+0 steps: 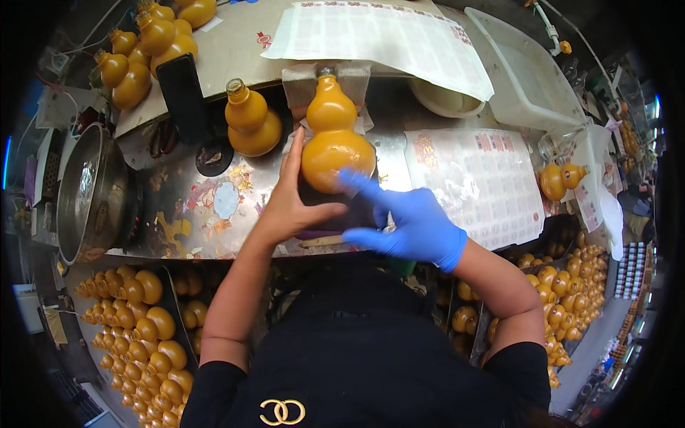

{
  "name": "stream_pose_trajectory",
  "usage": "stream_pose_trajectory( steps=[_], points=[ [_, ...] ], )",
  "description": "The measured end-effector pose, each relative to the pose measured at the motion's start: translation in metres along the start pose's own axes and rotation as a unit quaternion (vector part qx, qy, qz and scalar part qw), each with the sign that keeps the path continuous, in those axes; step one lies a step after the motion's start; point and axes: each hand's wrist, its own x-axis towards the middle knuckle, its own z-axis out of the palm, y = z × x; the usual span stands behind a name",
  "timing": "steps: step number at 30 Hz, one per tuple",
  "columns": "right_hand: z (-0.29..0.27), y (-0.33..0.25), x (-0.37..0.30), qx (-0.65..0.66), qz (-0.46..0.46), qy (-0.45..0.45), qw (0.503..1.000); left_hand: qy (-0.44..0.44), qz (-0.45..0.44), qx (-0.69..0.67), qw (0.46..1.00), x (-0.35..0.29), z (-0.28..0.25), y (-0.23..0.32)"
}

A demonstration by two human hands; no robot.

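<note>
Stained metal counter (389, 146) before me; over it the gourd-shaped bottle (334, 139) points its neck away, between my 2 open hands: bare left hand (289, 203) along its side, gloved right hand (415, 225) nearer its base.

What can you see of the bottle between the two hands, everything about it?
The bottle is gourd-shaped, with a large round bulb, a smaller one and a narrow, clear-looking neck. Its surface is smooth, glossy amber-yellow; the material is unclear. The neck points away from the person, by a pale cloth, the large bulb nearest. The left hand is along its left side; the gloved right hand has blurred fingertips at the large bulb, contact uncertain.
</note>
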Motion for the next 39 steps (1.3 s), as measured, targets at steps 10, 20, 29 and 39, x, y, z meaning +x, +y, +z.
stream_pose_trajectory(
  steps=[10,20,29,39],
  points=[
    [-0.013,0.017,0.011,0.516,0.312,0.124,0.788,0.067,-0.047,-0.213,0.974,-0.002,0.008,0.02],
    [0.029,-0.009,0.02,-0.155,0.012,0.154,0.976,0.112,-0.046,-0.264,0.957,0.004,0.018,0.021],
    [0.024,-0.013,-0.008,0.11,0.136,0.075,0.982,0.067,-0.049,-0.257,0.963,0.016,0.008,0.019],
    [0.01,0.051,0.032,0.395,0.307,-0.069,0.863,-0.028,-0.091,-0.187,0.978,0.014,-0.011,0.017]
  ],
)
